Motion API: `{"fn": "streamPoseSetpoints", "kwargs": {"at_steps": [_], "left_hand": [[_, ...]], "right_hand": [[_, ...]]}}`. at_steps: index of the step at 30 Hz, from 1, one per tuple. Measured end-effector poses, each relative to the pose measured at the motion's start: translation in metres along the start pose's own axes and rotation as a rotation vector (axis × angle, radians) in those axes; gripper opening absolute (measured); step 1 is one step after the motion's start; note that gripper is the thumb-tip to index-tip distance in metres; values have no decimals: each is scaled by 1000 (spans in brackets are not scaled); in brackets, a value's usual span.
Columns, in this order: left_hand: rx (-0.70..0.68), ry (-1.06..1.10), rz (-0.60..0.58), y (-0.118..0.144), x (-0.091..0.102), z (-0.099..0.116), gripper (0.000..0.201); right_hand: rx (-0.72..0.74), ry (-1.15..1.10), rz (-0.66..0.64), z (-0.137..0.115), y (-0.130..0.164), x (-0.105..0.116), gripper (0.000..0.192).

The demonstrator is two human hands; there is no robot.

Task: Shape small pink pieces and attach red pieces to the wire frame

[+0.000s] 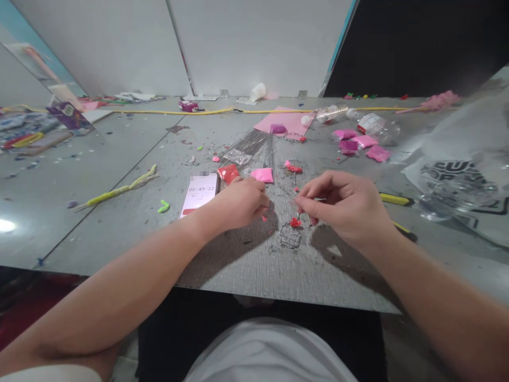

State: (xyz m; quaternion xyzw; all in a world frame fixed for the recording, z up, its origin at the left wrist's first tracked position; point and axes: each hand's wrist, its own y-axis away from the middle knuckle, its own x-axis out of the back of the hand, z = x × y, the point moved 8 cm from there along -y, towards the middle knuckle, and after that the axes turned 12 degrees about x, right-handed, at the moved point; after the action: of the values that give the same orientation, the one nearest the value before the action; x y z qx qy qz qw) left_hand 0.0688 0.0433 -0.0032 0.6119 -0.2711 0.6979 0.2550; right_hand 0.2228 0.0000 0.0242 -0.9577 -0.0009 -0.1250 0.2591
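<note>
My left hand (247,202) is curled, palm down, beside a red packet (228,173) and a pink packet (262,175); what its fingers hold, if anything, is hidden. My right hand (342,207) has thumb and forefinger pinched together, but I cannot make out what is between them. Just below those fingertips lies a small bent-wire frame (290,236) with a red clay-like lump (295,223) at its top. Farther back is a similar wire piece with red and pink lumps (294,168). Under my left forearm, a phone (199,192) displays a running timer.
Thin wires (254,146) fan out near a pink sheet (284,121). Pink packets (363,141) and plastic bottles (374,125) lie back right. Yellow cutters (395,199) and a plastic bag (461,164) are right. A yellow twisted strand (119,192) lies left; a yellow cord (159,112) crosses behind.
</note>
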Motion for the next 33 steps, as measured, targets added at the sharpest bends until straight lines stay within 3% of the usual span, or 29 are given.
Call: {"fn": "streamPoseSetpoints", "kwargs": {"at_steps": [7,15,27,33], "left_hand": [[-5,-85,-42,1,2,3,23],[-9,25,-31,-2,-1,-9,25],[79,-46,-28,-2,6,-13,18],[152,77,15,-2,13,-24,18]], "right_hand": [[-85,-63,34,6,-5,2,25],[-193,-160,41,14,-1,-1,31],[-218,-152,10,20,0,-3,28],[-215,-127,19,19,-1,0,19]]}}
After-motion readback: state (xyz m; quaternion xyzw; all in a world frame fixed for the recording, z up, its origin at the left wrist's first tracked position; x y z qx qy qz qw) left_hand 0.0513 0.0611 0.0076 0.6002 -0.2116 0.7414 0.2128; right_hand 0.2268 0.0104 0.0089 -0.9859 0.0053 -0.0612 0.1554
